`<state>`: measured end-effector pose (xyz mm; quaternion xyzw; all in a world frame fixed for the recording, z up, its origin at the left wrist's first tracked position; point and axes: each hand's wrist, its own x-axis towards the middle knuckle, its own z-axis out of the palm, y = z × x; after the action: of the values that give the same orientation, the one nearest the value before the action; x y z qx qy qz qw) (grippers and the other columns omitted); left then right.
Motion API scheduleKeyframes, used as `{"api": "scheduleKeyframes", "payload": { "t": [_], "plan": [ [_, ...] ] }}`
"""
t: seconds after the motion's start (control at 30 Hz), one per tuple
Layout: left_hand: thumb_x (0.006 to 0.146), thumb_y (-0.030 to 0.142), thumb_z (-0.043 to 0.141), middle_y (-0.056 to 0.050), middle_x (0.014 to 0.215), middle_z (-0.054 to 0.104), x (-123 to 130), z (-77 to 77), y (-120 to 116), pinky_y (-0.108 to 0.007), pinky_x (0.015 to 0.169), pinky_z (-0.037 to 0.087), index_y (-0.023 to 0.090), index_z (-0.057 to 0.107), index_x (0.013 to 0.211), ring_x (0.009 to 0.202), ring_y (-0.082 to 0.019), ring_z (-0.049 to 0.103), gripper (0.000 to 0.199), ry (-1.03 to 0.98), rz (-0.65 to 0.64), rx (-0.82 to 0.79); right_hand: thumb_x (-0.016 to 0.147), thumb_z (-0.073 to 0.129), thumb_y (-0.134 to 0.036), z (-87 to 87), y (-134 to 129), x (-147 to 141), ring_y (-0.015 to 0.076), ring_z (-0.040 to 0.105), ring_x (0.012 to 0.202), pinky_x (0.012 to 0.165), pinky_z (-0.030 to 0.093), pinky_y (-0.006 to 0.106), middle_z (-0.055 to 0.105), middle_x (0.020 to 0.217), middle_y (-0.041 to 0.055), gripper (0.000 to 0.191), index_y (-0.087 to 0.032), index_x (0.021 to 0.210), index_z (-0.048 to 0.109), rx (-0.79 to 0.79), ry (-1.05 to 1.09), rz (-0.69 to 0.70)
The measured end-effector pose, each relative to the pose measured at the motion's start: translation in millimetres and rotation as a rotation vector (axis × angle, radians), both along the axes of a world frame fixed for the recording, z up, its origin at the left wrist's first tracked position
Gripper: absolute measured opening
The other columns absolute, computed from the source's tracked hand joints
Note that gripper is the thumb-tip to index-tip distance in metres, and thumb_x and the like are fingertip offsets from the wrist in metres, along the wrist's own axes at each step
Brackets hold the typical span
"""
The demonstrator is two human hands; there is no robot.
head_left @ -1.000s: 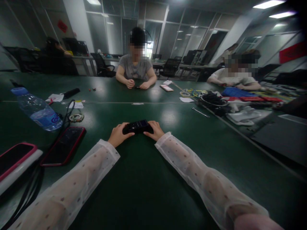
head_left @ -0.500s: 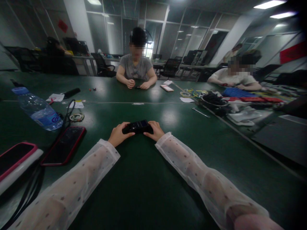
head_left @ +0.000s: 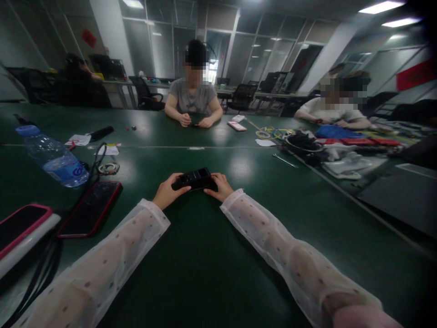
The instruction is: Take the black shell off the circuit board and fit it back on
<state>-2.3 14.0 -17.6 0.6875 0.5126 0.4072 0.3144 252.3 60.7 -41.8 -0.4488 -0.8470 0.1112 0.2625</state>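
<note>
Both of my hands grip a small, blocky black device with a screen point(head_left: 194, 178), with faint light marks on its top face. My left hand point(head_left: 168, 190) is closed on its left end, thumb along the near edge. At the opposite end, my right hand point(head_left: 220, 187) pinches it with the thumb in front and fingers behind. The device is slightly tilted, its right end higher in view, just over or on the green table point(head_left: 205, 255); I cannot tell whether it touches. Sheer dotted sleeves cover both forearms.
To the left are a water bottle point(head_left: 56, 159), a red-edged phone point(head_left: 90, 209), a pink-edged phone point(head_left: 23, 225), black cables point(head_left: 41, 269) and a bracelet point(head_left: 109, 168). Rightward lie a wrench point(head_left: 285, 161) and a grey panel point(head_left: 406, 196). A person point(head_left: 193, 98) sits opposite.
The device has tipped slightly, and its left end has shifted a little left with my left hand. My right hand keeps nearly the same place. The whole view moves very slightly.
</note>
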Motion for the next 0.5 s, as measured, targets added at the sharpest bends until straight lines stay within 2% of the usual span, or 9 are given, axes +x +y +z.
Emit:
{"api": "scheduleKeyframes", "payload": {
  "t": [0.2, 0.37, 0.5],
  "plan": [
    [0.072, 0.041, 0.07, -0.008, 0.119, 0.061, -1, 0.7, 1, -0.045, 0.097, 0.042, 0.023, 0.051, 0.116, 0.112, -0.025, 0.057, 0.05, -0.136, 0.002, 0.04, 0.076, 0.065, -0.043, 0.1, -2, -1, 0.0305, 0.044, 0.112, 0.094, 0.044, 0.053, 0.049, 0.117, 0.0121, 0.05, -0.02, 0.118, 0.053, 0.03, 0.019, 0.0],
    [0.074, 0.042, 0.067, -0.007, 0.121, 0.06, -5, 4.3, 1, -0.041, 0.096, 0.042, 0.024, 0.047, 0.121, 0.113, -0.024, 0.057, 0.054, -0.158, 0.226, 0.144, 0.078, 0.064, -0.042, 1.6, -2, 0, 0.0299, 0.044, 0.113, 0.095, 0.043, 0.053, 0.049, 0.118, 0.0117, 0.049, -0.022, 0.121, 0.052, 0.006, 0.009, 0.003],
    [0.074, 0.044, 0.067, -0.006, 0.119, 0.06, -18, 6.0, 5, -0.038, 0.097, 0.041, 0.024, 0.049, 0.119, 0.113, -0.022, 0.055, 0.052, -0.078, 0.389, 0.29, 0.078, 0.064, -0.042, 1.4, -1, 0, 0.0296, 0.043, 0.114, 0.095, 0.043, 0.053, 0.048, 0.12, 0.0112, 0.05, -0.023, 0.123, 0.051, -0.013, -0.008, -0.004]
  ]
}}
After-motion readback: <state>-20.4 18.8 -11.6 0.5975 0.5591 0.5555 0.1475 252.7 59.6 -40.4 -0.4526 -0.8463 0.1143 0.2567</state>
